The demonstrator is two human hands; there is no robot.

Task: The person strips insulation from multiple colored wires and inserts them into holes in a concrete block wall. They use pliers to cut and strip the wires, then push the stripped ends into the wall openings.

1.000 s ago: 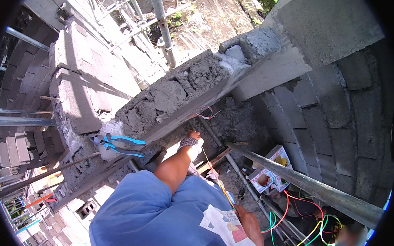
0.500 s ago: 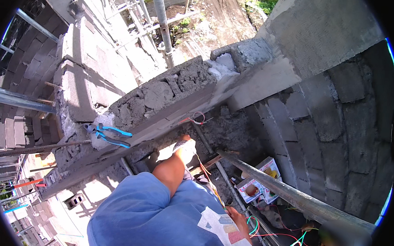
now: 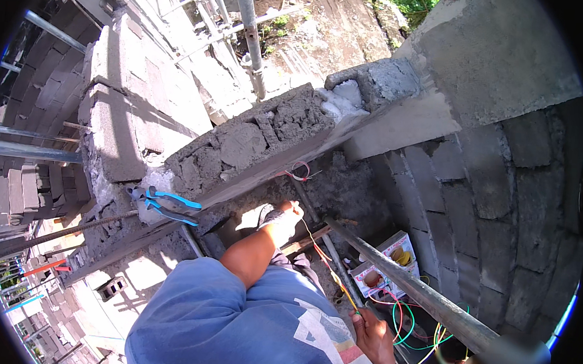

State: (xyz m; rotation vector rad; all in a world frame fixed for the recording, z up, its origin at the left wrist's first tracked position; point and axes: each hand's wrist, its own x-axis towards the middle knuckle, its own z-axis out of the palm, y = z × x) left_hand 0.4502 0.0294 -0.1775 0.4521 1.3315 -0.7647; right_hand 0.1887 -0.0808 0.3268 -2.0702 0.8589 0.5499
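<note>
Out in front, my left hand (image 3: 288, 220) pinches the far end of a few thin electrical wires (image 3: 319, 251). They stretch, orange and yellow, down to my right hand (image 3: 372, 332), which is closed around them beside my shirt. Past the right hand the green, red and yellow lengths loop loosely (image 3: 407, 333). A pair of pliers with blue handles (image 3: 171, 207) rests on the broken top of the block wall, left of my left hand. A small coil of pinkish wire (image 3: 300, 171) sticks out at the wall's base, beyond that hand.
A rough concrete block wall (image 3: 240, 146) crosses ahead of me, with another block wall (image 3: 488, 199) on the right. A metal scaffold pipe (image 3: 411, 280) slants past a cardboard box (image 3: 387, 261). Upright scaffold tubes (image 3: 248, 38) stand outside. A rusty bar (image 3: 71, 233) juts left.
My right hand has come up and further into view with the wires. My left hand has shifted slightly right, and the loose loops have swung. The whole view has moved a little.
</note>
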